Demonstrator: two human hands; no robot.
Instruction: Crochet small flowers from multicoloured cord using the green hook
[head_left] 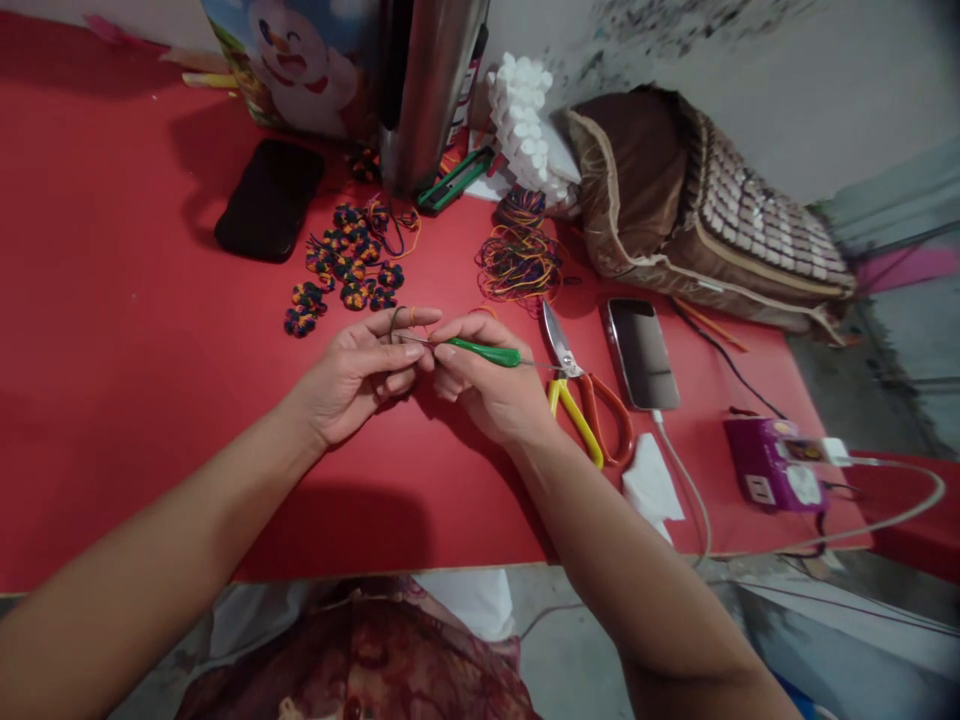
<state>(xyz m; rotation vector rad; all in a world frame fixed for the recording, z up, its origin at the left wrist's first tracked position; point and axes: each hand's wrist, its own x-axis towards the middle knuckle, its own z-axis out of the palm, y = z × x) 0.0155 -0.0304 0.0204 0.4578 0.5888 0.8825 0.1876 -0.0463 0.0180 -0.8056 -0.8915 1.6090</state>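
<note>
My right hand point(491, 385) is closed around the green handle of a crochet hook point(484, 351), whose thin metal shaft points left toward my other hand. Thumb and fingers of my left hand point(360, 370) pinch together at the hook's tip, with a strand of dark and orange yarn point(395, 318) looped over the index finger. What small piece of work sits between the fingertips is mostly hidden. Just beyond my hands lies a cluster of multicoloured crocheted flowers point(351, 255). A loose tangle of yarn point(521, 262) rests to their right.
Right of my hands are scissors point(570, 365) with red and yellow handles, a charging phone point(642, 352) and a purple power box point(769, 465). Behind stand a steel flask point(431, 95), a green cutter point(456, 182) and a brown cushion point(712, 210). A black case point(270, 200) lies left.
</note>
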